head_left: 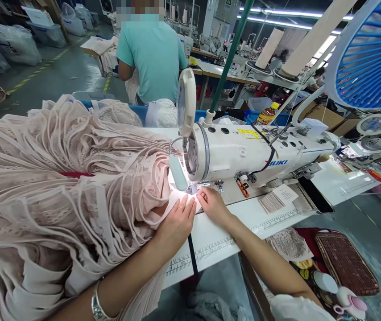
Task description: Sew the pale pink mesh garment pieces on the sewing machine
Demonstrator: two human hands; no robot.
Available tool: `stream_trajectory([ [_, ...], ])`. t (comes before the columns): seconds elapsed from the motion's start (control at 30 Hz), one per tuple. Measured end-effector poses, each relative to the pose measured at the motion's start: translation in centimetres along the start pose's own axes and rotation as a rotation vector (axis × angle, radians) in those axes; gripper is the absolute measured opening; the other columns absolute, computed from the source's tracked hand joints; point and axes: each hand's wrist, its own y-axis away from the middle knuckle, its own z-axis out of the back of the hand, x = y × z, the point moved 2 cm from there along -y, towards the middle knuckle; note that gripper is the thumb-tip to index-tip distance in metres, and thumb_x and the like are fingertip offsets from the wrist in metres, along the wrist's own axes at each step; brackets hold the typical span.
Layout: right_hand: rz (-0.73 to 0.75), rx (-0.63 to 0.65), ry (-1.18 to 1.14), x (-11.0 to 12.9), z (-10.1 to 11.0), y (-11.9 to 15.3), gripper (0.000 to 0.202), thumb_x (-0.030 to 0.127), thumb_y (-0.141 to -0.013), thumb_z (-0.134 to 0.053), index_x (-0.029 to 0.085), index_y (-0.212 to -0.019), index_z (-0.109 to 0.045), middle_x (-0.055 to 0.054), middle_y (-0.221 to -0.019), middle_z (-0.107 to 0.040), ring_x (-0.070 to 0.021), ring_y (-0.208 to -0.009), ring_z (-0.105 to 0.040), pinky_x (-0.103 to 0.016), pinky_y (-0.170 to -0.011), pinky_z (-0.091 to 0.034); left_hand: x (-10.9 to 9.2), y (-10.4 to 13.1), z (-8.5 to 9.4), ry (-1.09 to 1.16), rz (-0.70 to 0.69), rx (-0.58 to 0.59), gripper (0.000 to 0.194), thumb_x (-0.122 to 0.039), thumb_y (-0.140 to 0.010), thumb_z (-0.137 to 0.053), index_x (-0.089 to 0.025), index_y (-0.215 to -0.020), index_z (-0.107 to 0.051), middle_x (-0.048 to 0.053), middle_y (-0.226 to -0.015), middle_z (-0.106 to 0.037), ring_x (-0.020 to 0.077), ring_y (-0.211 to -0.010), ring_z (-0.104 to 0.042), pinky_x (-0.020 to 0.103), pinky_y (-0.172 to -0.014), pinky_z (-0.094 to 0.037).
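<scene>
Under the head of a white sewing machine (pixel 244 154) lies the edge of a pale pink fabric piece (pixel 174 199), lit brightly near the needle area. My left hand (pixel 177 223) rests flat on this cloth, fingers stretched toward the machine. Just right of it, my right hand (pixel 212 205) has its fingers curled and pinched at the cloth's edge, close to the presser foot. A large heap of pale pink lace-trimmed garments (pixel 86 196) fills the table to the left and runs up to my left hand. The needle itself is hard to make out.
A stack of small labels (pixel 277 198) lies on the white table (pixel 207 247) with printed rulers. A blue fan (pixel 367 58) and thread cones (pixel 271 49) stand upper right. A co-worker in a teal shirt (pixel 152 58) is ahead. A woven basket (pixel 347 263) and cups sit lower right.
</scene>
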Motion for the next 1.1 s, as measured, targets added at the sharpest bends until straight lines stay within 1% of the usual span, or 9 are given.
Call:
stream_trajectory([
  [0.07, 0.07, -0.023, -0.009, -0.1, 0.3, 0.3, 0.016, 0.024, -0.095, -0.052, 0.02, -0.082, -0.061, 0.0, -0.075, -0.061, -0.015, -0.069, -0.055, -0.026, -0.066, -0.042, 0.0, -0.1, 0.0, 0.01, -0.007, -0.04, 0.045, 0.003, -0.085, -0.036, 0.001, -0.122, -0.062, 0.017, -0.126, -0.066, 0.0306, -0.123, -0.059, 0.041, -0.103, -0.049],
  [0.17, 0.28, -0.034, 0.019, 0.1, 0.9, 0.9, 0.021, 0.025, -0.099, -0.049, 0.021, -0.096, -0.069, -0.004, -0.089, -0.065, -0.017, -0.082, -0.059, -0.029, -0.075, -0.048, 0.0, -0.3, 0.1, 0.045, -0.005, -0.123, 0.042, 0.003, -0.086, -0.034, 0.002, -0.117, -0.062, 0.017, -0.12, -0.068, 0.0272, -0.119, -0.061, 0.039, -0.105, -0.046],
  [0.3, 0.426, 0.001, 0.24, 1.1, 1.1, 1.6, 0.026, 0.023, -0.101, -0.044, 0.015, -0.107, -0.068, -0.01, -0.096, -0.065, -0.022, -0.092, -0.058, -0.035, -0.082, -0.05, 0.4, -0.5, 0.8, 0.07, 0.106, -0.185, 0.038, 0.002, -0.088, -0.032, -0.002, -0.112, -0.062, 0.02, -0.115, -0.066, 0.028, -0.116, -0.061, 0.044, -0.104, -0.046],
  [0.4, 0.431, 0.055, 0.465, 2.0, 0.6, 1.8, 0.029, 0.014, -0.099, -0.042, 0.008, -0.117, -0.065, -0.014, -0.105, -0.066, -0.0277, -0.102, -0.058, -0.042, -0.088, -0.051, 0.7, -0.8, 1.2, 0.079, 0.17, -0.103, 0.031, 0.002, -0.09, -0.035, -0.007, -0.099, -0.064, 0.015, -0.099, -0.068, 0.0255, -0.096, -0.066, 0.041, -0.089, -0.053],
  [0.5, 0.44, 0.111, 0.533, 2.2, 0.1, 1.7, 0.037, 0.005, -0.096, -0.038, 0.007, -0.126, -0.061, -0.017, -0.116, -0.065, -0.0272, -0.111, -0.058, -0.044, -0.103, -0.046, 0.3, -1.2, 1.0, 0.097, 0.102, 0.049, 0.029, 0.003, -0.089, -0.039, -0.008, -0.091, -0.066, 0.01, -0.086, -0.068, 0.021, -0.079, -0.065, 0.035, -0.075, -0.055],
  [0.6, 0.435, 0.156, 0.493, 1.5, 0.3, 1.2, 0.04, 0.005, -0.096, -0.039, 0.009, -0.129, -0.06, -0.017, -0.127, -0.063, -0.0259, -0.122, -0.055, -0.042, -0.109, -0.046, -0.4, -1.5, 0.7, 0.046, 0.046, 0.119, 0.034, 0.002, -0.088, -0.04, -0.002, -0.109, -0.066, 0.017, -0.108, -0.07, 0.0248, -0.101, -0.066, 0.039, -0.092, -0.053],
  [0.73, 0.341, 0.25, 0.421, 0.2, 1.0, 0.2, 0.043, 0.008, -0.095, -0.042, 0.016, -0.134, -0.059, -0.011, -0.138, -0.058, -0.0237, -0.124, -0.056, -0.037, -0.097, -0.055, -1.1, -1.8, 0.3, -0.035, -0.034, 0.219, 0.044, 0.001, -0.086, -0.04, 0.005, -0.125, -0.06, 0.024, -0.129, -0.062, 0.0293, -0.124, -0.058, 0.04, -0.107, -0.046],
  [0.93, 0.196, 0.312, 0.418, -0.4, 1.1, -0.3, 0.049, 0.008, -0.094, -0.038, 0.021, -0.137, -0.058, -0.008, -0.137, -0.059, -0.0232, -0.117, -0.059, -0.034, -0.082, -0.059, -0.7, -2.0, 0.3, -0.09, -0.053, 0.25, 0.051, 0.002, -0.083, -0.039, 0.006, -0.13, -0.057, 0.024, -0.134, -0.058, 0.0306, -0.127, -0.056, 0.038, -0.109, -0.046],
  [1.1, 0.195, 0.293, 0.364, -0.6, 0.9, -0.3, 0.053, 0.006, -0.091, -0.034, 0.022, -0.135, -0.059, -0.009, -0.135, -0.06, -0.0221, -0.117, -0.058, -0.035, -0.088, -0.056, -0.5, -2.1, 0.1, -0.022, -0.019, 0.262, 0.052, 0.005, -0.084, -0.037, 0.004, -0.131, -0.057, 0.024, -0.134, -0.058, 0.0293, -0.127, -0.056, 0.039, -0.109, -0.046],
])
